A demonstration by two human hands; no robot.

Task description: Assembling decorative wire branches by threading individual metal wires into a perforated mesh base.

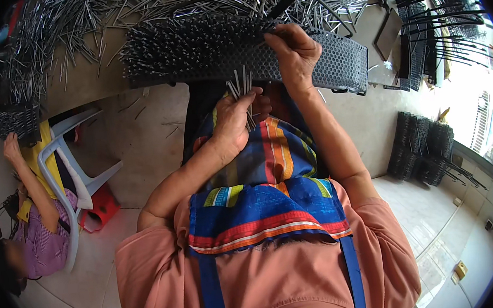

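Observation:
My left hand (235,120) is closed round a small bundle of thin grey metal rods (246,82), which fan out above the fingers in front of my lap. Farther off, my right hand (297,50) is bent over a long dark rack (341,60) full of small round holes. Its thumb and forefinger are pinched together; whatever is between them is too small to make out. Upright rods (184,45) crowd the rack's left and middle part. Bare holes show on its right, beside and beneath my right hand.
Loose rods (71,28) lie heaped across the table behind the rack. Bent black rods (451,18) stick out at the right. Black bundles (418,145) stand on the floor. At left, another person's hand (11,148) touches a smaller rack (15,121), near a pale chair (63,170).

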